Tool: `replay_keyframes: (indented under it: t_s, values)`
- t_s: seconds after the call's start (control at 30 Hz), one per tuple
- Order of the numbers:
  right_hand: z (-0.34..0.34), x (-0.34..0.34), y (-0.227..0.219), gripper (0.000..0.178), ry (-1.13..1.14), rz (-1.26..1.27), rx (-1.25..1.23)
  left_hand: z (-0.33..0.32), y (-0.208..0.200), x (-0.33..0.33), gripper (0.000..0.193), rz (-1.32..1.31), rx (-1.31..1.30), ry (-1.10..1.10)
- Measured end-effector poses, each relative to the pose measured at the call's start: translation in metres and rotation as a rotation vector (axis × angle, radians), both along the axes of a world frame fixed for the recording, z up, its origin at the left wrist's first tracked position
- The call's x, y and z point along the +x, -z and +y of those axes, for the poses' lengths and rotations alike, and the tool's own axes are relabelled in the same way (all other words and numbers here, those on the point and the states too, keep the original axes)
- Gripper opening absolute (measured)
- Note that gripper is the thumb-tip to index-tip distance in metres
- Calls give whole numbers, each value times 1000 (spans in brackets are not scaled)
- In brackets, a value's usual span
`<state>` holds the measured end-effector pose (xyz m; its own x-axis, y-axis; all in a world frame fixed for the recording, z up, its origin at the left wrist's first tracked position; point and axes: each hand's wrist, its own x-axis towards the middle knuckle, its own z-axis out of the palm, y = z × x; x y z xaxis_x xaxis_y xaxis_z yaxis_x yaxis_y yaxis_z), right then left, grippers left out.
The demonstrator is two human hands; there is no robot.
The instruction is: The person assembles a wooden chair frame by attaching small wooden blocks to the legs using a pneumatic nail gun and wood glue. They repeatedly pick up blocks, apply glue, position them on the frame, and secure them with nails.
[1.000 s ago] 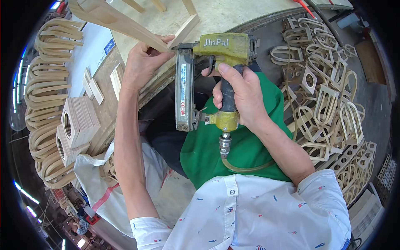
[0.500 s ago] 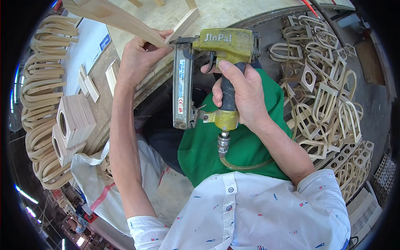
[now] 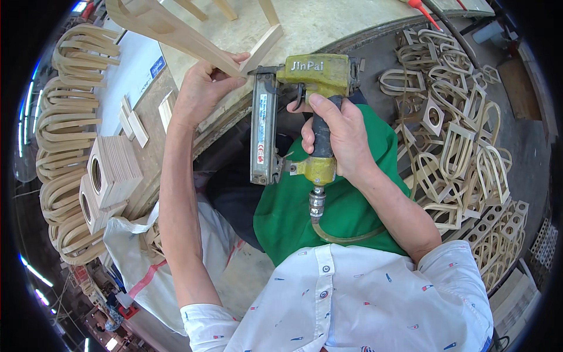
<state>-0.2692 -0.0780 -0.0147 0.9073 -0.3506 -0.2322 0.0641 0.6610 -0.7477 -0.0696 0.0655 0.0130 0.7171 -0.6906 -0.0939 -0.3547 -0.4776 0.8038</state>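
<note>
Here, nail gun [image 3: 305, 105] against wooden strip [image 3: 176, 35]

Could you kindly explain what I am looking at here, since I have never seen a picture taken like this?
The picture comes from a wide fisheye camera worn on a person's head, looking down, so straight edges bend near the rim. The right hand grips a yellow air nail gun with a hose at its base. The left hand steadies a pale wooden frame piece on the workbench. Arched wooden pieces are stacked on the person's left, square blocks with round holes beside them, and finished arched frames lie piled on the right.
</note>
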Motion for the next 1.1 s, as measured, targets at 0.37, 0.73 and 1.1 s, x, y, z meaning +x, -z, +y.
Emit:
replay_keyframes:
  t_s: [0.37,0.73,1.1]
  values:
    - [0,-1,-1,29,-9,36,-49,0,-1,-5,26,14,-29,-24]
    - [-58,-1,-11,30,67,23,-55,-11,-24,22,45,129,-122,-22]
    - [-81,15,-10,26,50,-11,-18,-58,7,62,55,465,-140,141]
